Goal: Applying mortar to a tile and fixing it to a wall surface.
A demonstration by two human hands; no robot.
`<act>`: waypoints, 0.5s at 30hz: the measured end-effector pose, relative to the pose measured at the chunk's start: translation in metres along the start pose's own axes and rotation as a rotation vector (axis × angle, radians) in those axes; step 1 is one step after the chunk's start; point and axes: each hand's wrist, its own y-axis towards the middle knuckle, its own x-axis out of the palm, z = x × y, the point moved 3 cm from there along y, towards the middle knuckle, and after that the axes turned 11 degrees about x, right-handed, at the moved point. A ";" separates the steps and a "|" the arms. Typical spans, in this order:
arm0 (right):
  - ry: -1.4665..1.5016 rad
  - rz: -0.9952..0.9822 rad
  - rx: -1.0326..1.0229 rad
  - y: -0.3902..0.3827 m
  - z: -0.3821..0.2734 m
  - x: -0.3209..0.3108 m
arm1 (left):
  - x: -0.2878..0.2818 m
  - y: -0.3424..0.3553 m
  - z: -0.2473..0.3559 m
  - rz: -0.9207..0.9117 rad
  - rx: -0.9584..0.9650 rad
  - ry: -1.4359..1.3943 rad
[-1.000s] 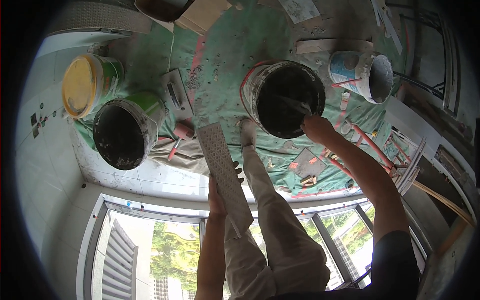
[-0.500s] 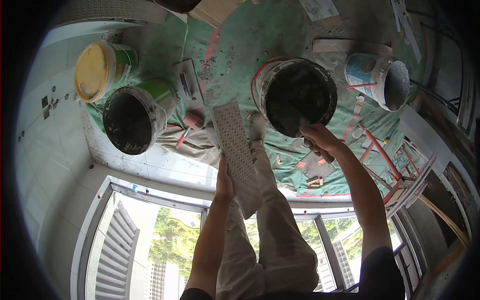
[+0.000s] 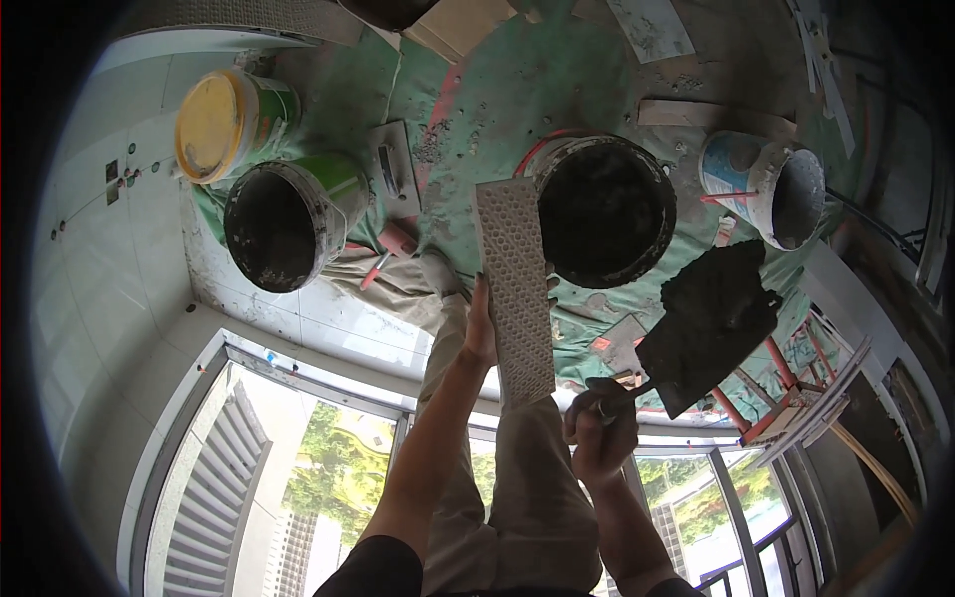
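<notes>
My left hand (image 3: 481, 326) grips the long edge of a narrow grey tile strip (image 3: 515, 289), its studded back turned up. My right hand (image 3: 603, 430) is closed round the handle of a trowel (image 3: 672, 386). A thick heap of dark wet mortar (image 3: 720, 298) covers most of the trowel's blade, held out to the right of the tile. Beyond the tile, a round bucket (image 3: 670, 229) holds dark mortar (image 3: 607, 209). The tile's far end overlaps that bucket's left side in view.
At left stand an open bucket (image 3: 343, 189) and a yellow-lidded bucket (image 3: 210, 124). Between them and the tile lie a flat float (image 3: 396, 164) and a mallet (image 3: 397, 239). A white-blue bucket (image 3: 731, 164) leans at right, near a red-legged stand (image 3: 781, 366). Green sheeting (image 3: 497, 109) covers the floor.
My right hand has drawn the trowel out of the mortar bucket and back toward me, its blade now loaded. The tile has shifted right and stands straighter.
</notes>
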 end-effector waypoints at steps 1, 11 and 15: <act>-0.012 0.057 0.010 0.005 0.022 0.020 | -0.005 0.000 -0.001 0.000 0.004 0.003; -0.263 -0.081 0.377 0.003 0.013 -0.017 | -0.021 0.004 0.028 -0.067 -0.064 -0.041; -1.196 0.101 -0.200 0.124 0.025 -0.110 | -0.026 -0.008 0.037 0.009 -0.049 0.143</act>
